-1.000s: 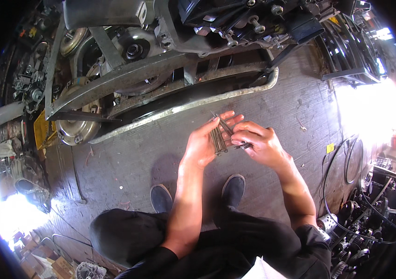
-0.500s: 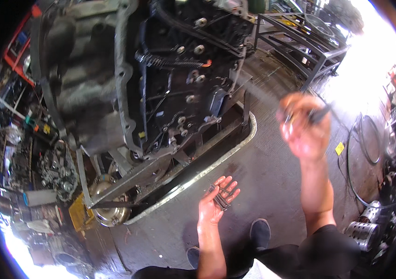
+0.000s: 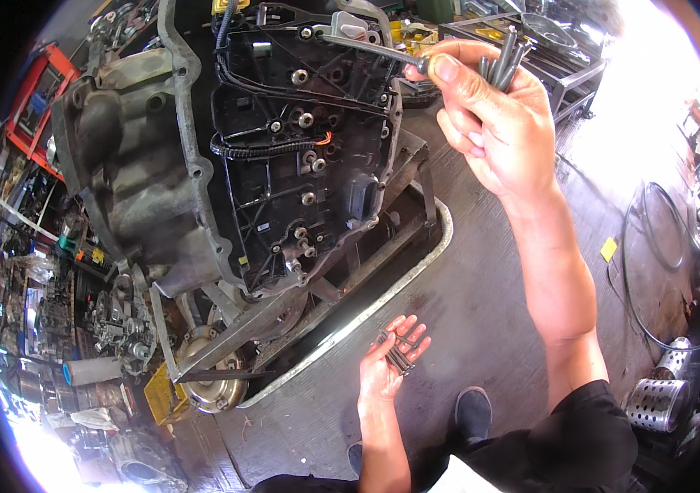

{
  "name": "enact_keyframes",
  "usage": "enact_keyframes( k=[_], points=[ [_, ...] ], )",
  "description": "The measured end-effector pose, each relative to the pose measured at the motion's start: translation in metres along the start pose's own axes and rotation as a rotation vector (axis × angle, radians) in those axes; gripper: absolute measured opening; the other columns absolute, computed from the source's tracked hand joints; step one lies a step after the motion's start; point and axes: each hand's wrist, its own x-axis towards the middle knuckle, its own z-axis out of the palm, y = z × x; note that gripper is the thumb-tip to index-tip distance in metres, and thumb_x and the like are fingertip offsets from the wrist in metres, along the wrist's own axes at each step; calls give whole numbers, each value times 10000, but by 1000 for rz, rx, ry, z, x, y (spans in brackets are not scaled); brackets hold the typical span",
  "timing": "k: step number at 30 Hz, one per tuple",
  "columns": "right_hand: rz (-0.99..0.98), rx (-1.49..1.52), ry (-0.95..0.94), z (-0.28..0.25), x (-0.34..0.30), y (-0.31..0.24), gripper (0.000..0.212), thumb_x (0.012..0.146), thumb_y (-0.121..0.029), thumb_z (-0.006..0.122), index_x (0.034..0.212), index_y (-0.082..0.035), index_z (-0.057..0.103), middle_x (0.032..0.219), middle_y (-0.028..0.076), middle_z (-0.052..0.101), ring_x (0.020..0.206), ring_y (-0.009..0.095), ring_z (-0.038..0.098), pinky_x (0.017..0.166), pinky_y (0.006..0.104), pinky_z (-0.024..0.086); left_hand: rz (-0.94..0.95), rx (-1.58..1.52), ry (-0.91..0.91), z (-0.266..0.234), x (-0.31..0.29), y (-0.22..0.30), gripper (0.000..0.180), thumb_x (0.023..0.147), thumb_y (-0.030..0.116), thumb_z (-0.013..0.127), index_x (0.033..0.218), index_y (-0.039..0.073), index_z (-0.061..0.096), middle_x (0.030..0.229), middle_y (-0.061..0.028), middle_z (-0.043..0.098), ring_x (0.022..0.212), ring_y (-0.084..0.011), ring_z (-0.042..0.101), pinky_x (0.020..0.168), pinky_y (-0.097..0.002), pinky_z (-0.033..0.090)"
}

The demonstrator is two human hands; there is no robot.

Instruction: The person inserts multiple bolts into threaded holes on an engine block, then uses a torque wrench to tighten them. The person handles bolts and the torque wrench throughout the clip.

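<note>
A large grey metal housing (image 3: pixel 132 131), like a gearbox casing, stands tilted with its open side toward me, and a black unit (image 3: pixel 267 197) with bolts, ribs and cables fills that side. At its upper right is my right hand (image 3: pixel 489 123), pinching the head end of a long bolt (image 3: pixel 374 51) between thumb and forefinger. The bolt's tip points left at the unit's top; whether it sits in a hole I cannot tell. More bolts (image 3: pixel 504 70) stick up from the same hand. Low in front, my left hand (image 3: pixel 380 374) lies palm up, holding several dark bolts (image 3: pixel 399 359) under its thumb.
A metal frame (image 3: pixel 284 337) carries the housing over a long tray with a pale rim (image 3: pixel 415 275). Beneath is a round metallic part (image 3: pixel 217 393). Machine parts crowd the left. On the right are a black hose (image 3: pixel 625 279), perforated cylinders (image 3: pixel 658 403) and a dark metal rack (image 3: pixel 576 90).
My right hand has moved up and left to the top of the black unit, the long bolt now reaching toward it. My left hand keeps its bolts, nearly still. The view has shifted slightly.
</note>
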Motion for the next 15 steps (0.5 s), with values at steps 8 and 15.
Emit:
enact_keyframes(
  k=[8,15],
  points=[
    [124,18,69,0,24,-1,228,1040,-152,638,1186,11,703,1101,127,736,511,-9,385,435,157,318,-9,38,-41,-1,1,0,432,1078,173,495,1440,-58,455,1444,-246,543,1330,-432,540,1137,-628,446],
    [-204,-404,55,48,56,4,63,925,-13,768,954,36,740,820,62,738,713,79,636,660,246,529,-8,-31,-22,-3,2,0,396,1090,110,431,1434,-86,455,1450,-297,530,1336,-481,538,1128,-663,448]
  ],
)
